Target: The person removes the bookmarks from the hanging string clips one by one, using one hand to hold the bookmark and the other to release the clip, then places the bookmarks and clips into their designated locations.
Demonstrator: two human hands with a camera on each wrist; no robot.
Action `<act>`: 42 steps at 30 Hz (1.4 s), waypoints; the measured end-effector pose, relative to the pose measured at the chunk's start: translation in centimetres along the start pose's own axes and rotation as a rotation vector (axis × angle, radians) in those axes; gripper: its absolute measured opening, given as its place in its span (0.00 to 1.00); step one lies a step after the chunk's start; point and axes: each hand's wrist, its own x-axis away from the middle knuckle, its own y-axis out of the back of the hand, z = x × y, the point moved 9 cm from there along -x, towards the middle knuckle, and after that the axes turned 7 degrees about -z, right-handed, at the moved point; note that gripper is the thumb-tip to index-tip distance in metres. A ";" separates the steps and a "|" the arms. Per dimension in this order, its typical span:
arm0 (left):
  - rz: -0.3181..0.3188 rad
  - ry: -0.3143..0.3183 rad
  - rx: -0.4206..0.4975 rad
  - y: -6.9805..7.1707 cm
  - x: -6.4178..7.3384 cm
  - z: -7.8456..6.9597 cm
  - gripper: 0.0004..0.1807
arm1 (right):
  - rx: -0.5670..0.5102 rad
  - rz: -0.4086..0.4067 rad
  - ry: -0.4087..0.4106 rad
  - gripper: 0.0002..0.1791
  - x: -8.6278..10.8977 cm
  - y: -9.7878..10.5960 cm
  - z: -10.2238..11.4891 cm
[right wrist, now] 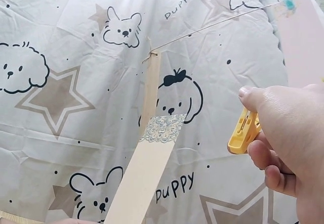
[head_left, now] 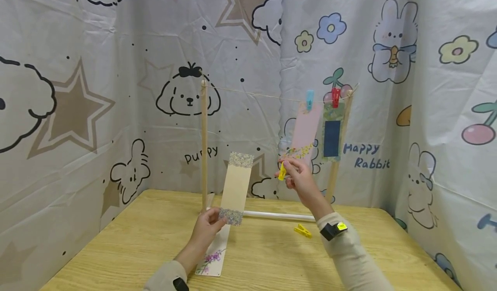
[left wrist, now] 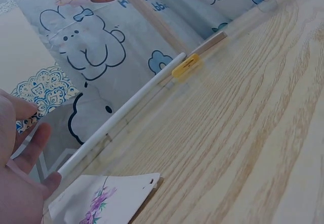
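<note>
Nearest, a flower-printed card (head_left: 213, 260) is lying on the wooden table (head_left: 272, 261), its upper part passing behind the left hand (head_left: 209, 227) in the head view. That hand is pinching the lower end of a cream card (head_left: 237, 185) between thumb and fingers, and the card is tilting slightly in the air. A loose yellow clip (head_left: 302, 231) is resting on the table. The right hand (head_left: 302, 179), thumb and fingers drawn together, is holding a raised yellow clip (head_left: 282, 171), well apart from the cream card. Beyond, a white rod (head_left: 277, 216) is lying low between 2 wooden posts (head_left: 204, 153). A string (head_left: 256, 94) is stretching between them, where a blue clip (head_left: 309, 100) is gripping a pink card (head_left: 306, 127) and a red clip (head_left: 335, 98) a green-and-navy card (head_left: 331, 140). Behind, a patterned curtain (head_left: 248, 58) is hanging.
</note>
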 end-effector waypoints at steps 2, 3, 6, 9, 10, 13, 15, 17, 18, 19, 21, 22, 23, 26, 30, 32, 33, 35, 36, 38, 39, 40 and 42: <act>0.002 -0.005 -0.006 0.1 0.0 0.1 0.13 | -0.019 -0.017 -0.012 0.18 0.2 0.4 -0.4; 0.002 -0.001 -0.007 0.2 0.1 0.2 0.14 | -0.024 -0.021 -0.015 0.18 0.3 0.5 -0.6; 0.003 -0.006 -0.009 0.4 0.2 0.3 0.13 | -0.038 -0.033 -0.023 0.19 0.6 0.8 -1.0; 0.003 -0.011 -0.010 0.5 0.3 0.4 0.10 | -0.057 -0.044 -0.039 0.19 1.1 1.0 -1.3; 0.004 -0.017 -0.012 0.5 0.3 0.4 0.10 | -0.067 -0.049 -0.045 0.19 1.3 1.0 -1.4; 0.002 -0.024 -0.019 0.6 0.3 0.5 0.08 | -0.101 -0.058 -0.058 0.20 1.8 1.1 -1.7; 0.000 -0.026 -0.024 0.6 0.3 0.5 0.07 | -0.112 -0.059 -0.060 0.21 2.1 1.1 -1.8; 0.001 -0.019 -0.026 0.6 0.3 0.6 0.08 | -0.128 -0.064 -0.060 0.21 2.4 1.1 -1.9; 0.002 -0.008 -0.024 0.6 0.3 0.7 0.08 | -0.133 -0.066 -0.059 0.21 2.5 1.2 -2.0; 0.003 -0.007 -0.029 0.7 0.3 0.8 0.09 | -0.138 -0.067 -0.058 0.20 2.6 1.2 -2.0; 0.004 0.008 -0.033 0.7 0.4 1.0 0.10 | -0.149 -0.070 -0.058 0.19 2.8 1.3 -2.1; 0.004 0.008 -0.037 0.7 0.4 1.1 0.10 | -0.157 -0.071 -0.058 0.18 2.9 1.4 -2.1; 0.002 0.010 -0.039 0.7 0.5 1.1 0.11 | -0.164 -0.071 -0.058 0.18 3.0 1.4 -2.1; -0.007 0.013 -0.041 0.8 0.5 1.2 0.11 | -0.170 -0.072 -0.053 0.17 3.1 1.5 -2.1; -0.018 0.013 -0.034 0.9 0.6 1.1 0.10 | -0.161 -0.075 -0.045 0.16 3.2 1.8 -2.1; -0.020 0.010 -0.034 0.9 0.6 1.1 0.10 | -0.159 -0.083 -0.046 0.15 3.2 2.0 -2.1; -0.020 0.007 -0.033 0.9 0.6 1.0 0.10 | -0.157 -0.084 -0.048 0.15 3.2 2.1 -2.1; -0.023 -0.007 -0.038 1.0 0.7 0.9 0.13 | -0.152 -0.092 -0.050 0.15 3.2 2.4 -2.2; -0.023 -0.013 -0.036 1.1 0.7 0.8 0.14 | -0.145 -0.097 -0.050 0.15 3.2 2.5 -2.3; -0.027 -0.031 -0.035 1.3 0.8 0.5 0.17 | -0.131 -0.098 -0.052 0.15 3.3 2.7 -2.4; -0.030 -0.037 -0.031 1.5 0.9 0.5 0.18 | -0.124 -0.096 -0.055 0.16 3.3 2.8 -2.5; -0.035 -0.045 -0.033 1.7 0.9 0.4 0.19 | -0.118 -0.098 -0.058 0.16 3.4 2.9 -2.5; -0.046 -0.049 -0.028 1.9 0.9 0.4 0.18 | -0.111 -0.099 -0.070 0.18 3.5 3.0 -2.7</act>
